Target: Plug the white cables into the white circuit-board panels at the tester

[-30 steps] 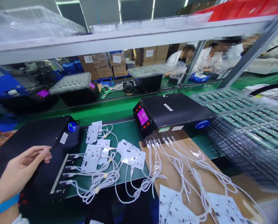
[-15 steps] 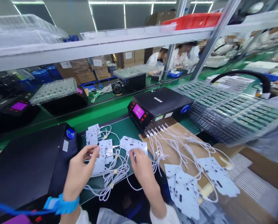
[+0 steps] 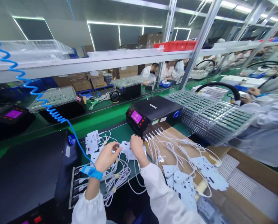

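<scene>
My left hand [image 3: 107, 157], with a blue wrist strap [image 3: 91, 172] on a coiled blue cord [image 3: 39, 99], pinches a white cable plug next to a white circuit board [image 3: 127, 151]. My right hand [image 3: 136, 146] is closed on that same board from behind. Several more white boards [image 3: 91, 143] lie on the green mat, each tied to white cables [image 3: 117, 177] that run to a black box [image 3: 29, 174] at my left.
A second black box with a pink display [image 3: 153, 112] feeds cables to boards [image 3: 209, 174] on a cardboard sheet [image 3: 173, 140]. Clear trays of green parts [image 3: 213, 116] stand at right. A person in a white coat [image 3: 267, 127] works at far right. A shelf [image 3: 111, 59] runs overhead.
Both hands have moved forward and closer together onto one board; the left now pinches a plug beside it. The camera has pulled back and tilted up, and the coiled cord has come into view.
</scene>
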{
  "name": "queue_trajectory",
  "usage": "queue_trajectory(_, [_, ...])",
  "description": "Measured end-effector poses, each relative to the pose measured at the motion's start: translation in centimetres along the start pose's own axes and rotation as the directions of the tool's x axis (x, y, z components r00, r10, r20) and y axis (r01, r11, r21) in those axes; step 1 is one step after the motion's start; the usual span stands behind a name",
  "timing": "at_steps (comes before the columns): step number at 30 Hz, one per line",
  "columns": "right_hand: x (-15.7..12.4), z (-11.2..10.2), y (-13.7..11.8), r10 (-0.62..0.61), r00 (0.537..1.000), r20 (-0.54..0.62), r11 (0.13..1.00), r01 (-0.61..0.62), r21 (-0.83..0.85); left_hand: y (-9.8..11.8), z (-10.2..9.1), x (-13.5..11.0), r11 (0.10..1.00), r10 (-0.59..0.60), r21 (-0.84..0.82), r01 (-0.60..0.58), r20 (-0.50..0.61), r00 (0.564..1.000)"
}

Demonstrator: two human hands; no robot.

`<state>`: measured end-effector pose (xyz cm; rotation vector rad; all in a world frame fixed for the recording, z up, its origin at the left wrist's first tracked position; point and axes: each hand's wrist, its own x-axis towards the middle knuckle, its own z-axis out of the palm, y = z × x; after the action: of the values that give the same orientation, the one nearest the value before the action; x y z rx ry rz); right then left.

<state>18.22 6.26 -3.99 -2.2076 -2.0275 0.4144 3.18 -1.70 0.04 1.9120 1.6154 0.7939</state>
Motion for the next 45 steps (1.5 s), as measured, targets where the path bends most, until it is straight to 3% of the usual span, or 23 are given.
queue_trajectory(4, [-1.0,-0.4,1.1,-0.056,0.998,-0.011,0.998,0.056,-0.027,-1.0,2.6,3.0,0.992,-0.019,0.124,-0.002,0.167,0.986])
queue_trajectory(8, [-2.3,-0.6,2.7,-0.026,0.998,-0.049,0.999,0.024,-0.043,-1.4,5.2,5.0,0.969,-0.076,0.246,-0.001,0.303,0.95])
queue_trajectory(19, [-2.7,1.3,4.3,-0.023,1.0,0.002,1.0,0.023,-0.003,-2.8,8.4,7.7,0.948,-0.087,0.317,-0.006,0.279,0.957])
queue_trajectory(22, [-2.5,1.9,3.7,0.034,0.995,-0.092,0.999,-0.033,0.012,-3.7,8.5,9.1,0.934,-0.119,0.356,0.028,0.237,0.964])
queue_trajectory(25, [-1.8,2.1,2.5,0.02,0.986,-0.163,0.999,-0.012,0.047,-4.5,8.1,9.9,0.918,-0.146,0.391,0.057,0.202,0.969])
queue_trajectory(30, [-0.1,2.1,0.6,0.009,0.998,-0.064,0.999,-0.006,0.042,-5.2,7.0,9.8,0.911,-0.154,0.408,0.055,0.214,0.965])
queue_trajectory(33, [0.2,2.3,0.3,0.042,0.995,-0.087,0.998,-0.039,0.039,-5.4,6.4,9.5,0.921,-0.151,0.386,0.054,0.228,0.962])
queue_trajectory(39, [-0.5,2.3,0.8,0.075,0.978,-0.196,0.996,-0.065,0.057,-6.2,5.4,9.8,0.953,-0.145,0.284,0.106,0.118,0.982])
queue_trajectory(45, [-0.8,2.0,1.1,0.067,0.973,-0.222,0.995,-0.048,0.093,-6.5,5.8,10.6,0.988,-0.149,0.041,0.146,0.075,0.986])
